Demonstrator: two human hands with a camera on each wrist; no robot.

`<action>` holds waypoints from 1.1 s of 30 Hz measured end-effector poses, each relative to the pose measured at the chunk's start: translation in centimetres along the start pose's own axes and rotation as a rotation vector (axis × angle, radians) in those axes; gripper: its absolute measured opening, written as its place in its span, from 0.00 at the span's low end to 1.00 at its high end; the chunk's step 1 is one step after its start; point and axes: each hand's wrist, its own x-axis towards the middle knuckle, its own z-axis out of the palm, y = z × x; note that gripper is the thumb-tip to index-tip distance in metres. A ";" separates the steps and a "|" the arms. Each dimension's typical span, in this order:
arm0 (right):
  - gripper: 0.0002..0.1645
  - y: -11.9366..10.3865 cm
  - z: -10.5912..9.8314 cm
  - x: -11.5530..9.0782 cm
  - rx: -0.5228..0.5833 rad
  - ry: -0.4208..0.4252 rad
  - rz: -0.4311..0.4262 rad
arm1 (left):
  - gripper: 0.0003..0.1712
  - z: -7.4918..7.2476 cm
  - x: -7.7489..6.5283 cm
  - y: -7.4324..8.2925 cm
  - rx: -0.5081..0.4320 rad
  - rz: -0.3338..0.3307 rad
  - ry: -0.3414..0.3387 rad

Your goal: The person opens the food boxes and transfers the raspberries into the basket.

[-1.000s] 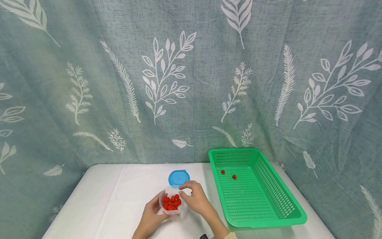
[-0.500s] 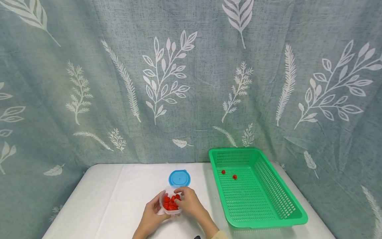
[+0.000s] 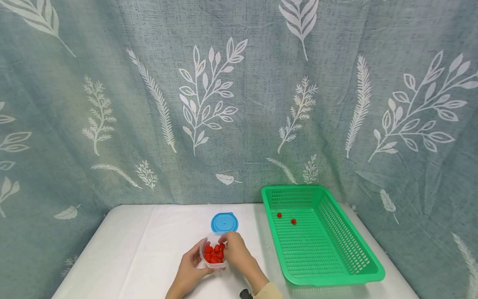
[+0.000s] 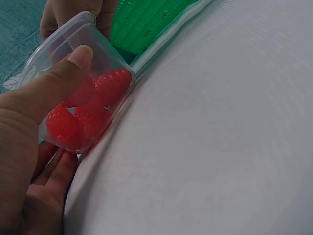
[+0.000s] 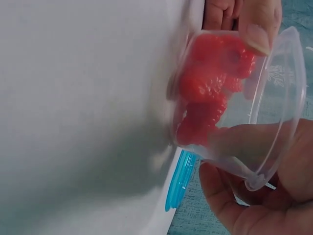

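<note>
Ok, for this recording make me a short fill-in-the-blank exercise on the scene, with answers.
1. The left hand holds a clear container, and the berries in it are ____ in colour.
2. The lid lying on the white table is ____ in colour.
3. Inside the green basket, exactly ____ loose berries show.
4. In the head view, the basket stands to the ____ of the container.

Missing words: red; blue; two; right.

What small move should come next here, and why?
I'd likely curl the right grip into the clear container onto a raspberry: one digit appears to reach raspberries there while other fingers sit outside, and the left grip holds the container.
</note>
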 end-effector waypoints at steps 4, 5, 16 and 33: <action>0.18 -0.2 -0.2 0.3 -0.022 -0.035 0.018 | 0.53 0.0 0.0 0.1 -0.002 -0.015 0.004; 0.18 -0.2 -0.2 0.3 -0.024 -0.041 0.018 | 0.53 0.0 0.0 0.1 0.001 -0.013 0.005; 0.04 0.2 -0.1 0.2 -0.009 -0.029 -0.033 | 0.52 0.0 0.0 0.0 -0.060 -0.014 0.001; 0.08 0.9 0.0 0.0 0.157 -0.130 -0.009 | 0.51 -0.3 -0.1 0.1 -0.055 0.006 -0.015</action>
